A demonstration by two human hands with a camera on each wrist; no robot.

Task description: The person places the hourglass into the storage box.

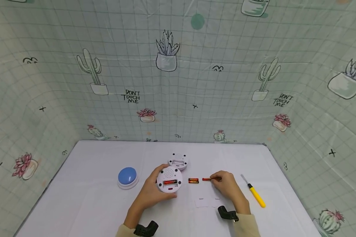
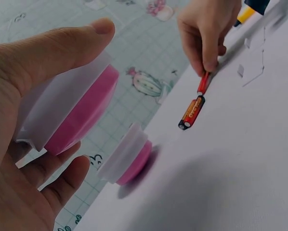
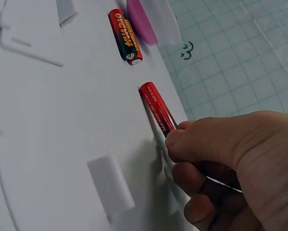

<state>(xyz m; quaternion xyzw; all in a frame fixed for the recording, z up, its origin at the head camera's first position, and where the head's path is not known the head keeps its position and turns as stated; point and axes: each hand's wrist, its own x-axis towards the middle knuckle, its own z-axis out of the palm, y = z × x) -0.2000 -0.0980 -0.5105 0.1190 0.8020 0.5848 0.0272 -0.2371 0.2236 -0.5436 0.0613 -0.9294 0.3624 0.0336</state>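
Held round unit (image 1: pixel 168 172): housing of smooth white plastic, satin in look, its flat face perforated with small holes; pink dome (image 2: pixel 88 110) of smooth plastic with a soft sheen. Second round unit (image 2: pixel 128 156): matching white and pink plastics. Blue-topped unit (image 1: pixel 127 176): smooth plastic dome, white plastic base. Gripped battery (image 3: pixel 155 103): glossy printed wrap. Battery pair (image 3: pixel 124 36): glossy printed wraps, bare metal ends. Screwdriver (image 1: pixel 256 195): yellow plastic handle, slim metal shaft. Tabletop (image 1: pixel 86 200): white, matt, finely grained; I cannot tell whether cloth or laminate. Backdrop (image 1: pixel 190 87): printed cloth, matt, softly creased. Garment sleeve (image 1: pixel 247 226): matt beige cloth. Wrist mount (image 1: pixel 227 214): black, apparently plastic.
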